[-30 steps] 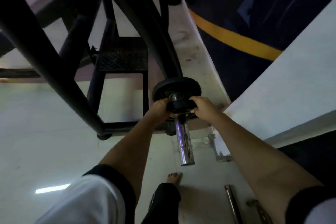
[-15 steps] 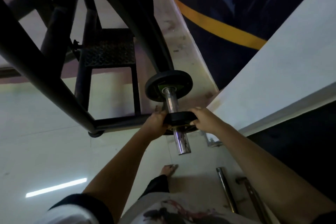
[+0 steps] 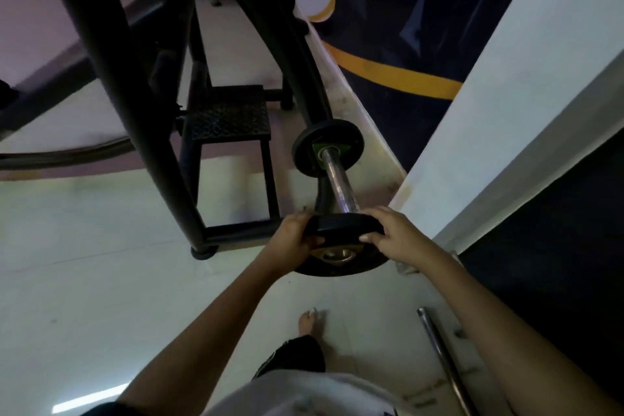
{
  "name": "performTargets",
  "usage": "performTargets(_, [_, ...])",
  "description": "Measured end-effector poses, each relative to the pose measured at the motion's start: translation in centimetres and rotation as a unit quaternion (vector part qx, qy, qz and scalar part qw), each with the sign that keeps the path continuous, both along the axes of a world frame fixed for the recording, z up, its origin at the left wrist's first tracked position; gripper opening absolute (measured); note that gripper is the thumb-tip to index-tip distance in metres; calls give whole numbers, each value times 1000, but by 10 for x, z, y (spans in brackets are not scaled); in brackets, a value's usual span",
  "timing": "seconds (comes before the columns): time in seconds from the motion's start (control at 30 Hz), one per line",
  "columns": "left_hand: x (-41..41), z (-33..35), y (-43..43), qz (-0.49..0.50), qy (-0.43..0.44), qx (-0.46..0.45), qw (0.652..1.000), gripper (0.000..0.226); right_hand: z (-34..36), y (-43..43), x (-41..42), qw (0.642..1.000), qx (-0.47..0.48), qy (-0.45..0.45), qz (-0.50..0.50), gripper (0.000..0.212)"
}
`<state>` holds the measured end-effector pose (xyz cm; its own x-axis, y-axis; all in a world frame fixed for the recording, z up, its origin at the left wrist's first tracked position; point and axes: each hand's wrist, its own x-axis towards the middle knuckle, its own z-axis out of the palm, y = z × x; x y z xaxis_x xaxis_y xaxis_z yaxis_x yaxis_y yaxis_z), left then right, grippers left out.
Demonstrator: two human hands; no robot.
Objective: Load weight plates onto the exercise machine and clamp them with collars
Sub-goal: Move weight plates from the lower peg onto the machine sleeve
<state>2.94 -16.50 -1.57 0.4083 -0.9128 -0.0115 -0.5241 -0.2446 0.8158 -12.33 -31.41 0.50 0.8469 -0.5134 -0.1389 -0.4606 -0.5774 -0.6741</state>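
Right now the weight plate sits at the very tip of the chrome sleeve, centre frame, left hand and right hand clamped on its rim. If it slips off, the bare foot below catches it.

I had one view only, the head-worn wide-angle camera, which looked steeply down and forward from above the person's own forearms. It sat close over the left hand and right hand, with the pale tiled floor below and the black steel machine frame curving at the upper left edge.
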Motion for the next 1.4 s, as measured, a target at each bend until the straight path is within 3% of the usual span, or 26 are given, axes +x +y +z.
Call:
performTargets(0.3, [55, 141, 167, 162, -141, -43, 976, 43, 119, 128, 95, 975, -18, -167, 144, 40])
performTargets(0.67, [91, 287, 341, 190, -342, -41, 920, 38, 241, 278, 165, 912, 0, -336, 237, 44])
performTargets(0.87, [112, 324, 375, 178, -346, -31, 921, 33, 276, 312, 172, 899, 20, -353, 259, 34])
performTargets(1.17, [145, 359, 385, 137, -231, -43, 962, 29, 309, 328, 198, 897, -8, -371, 241, 27])
performTargets(1.4, [173, 368, 390, 112, -217, -73, 967, 31, 322, 336, 214, 897, -18, -381, 223, 30])
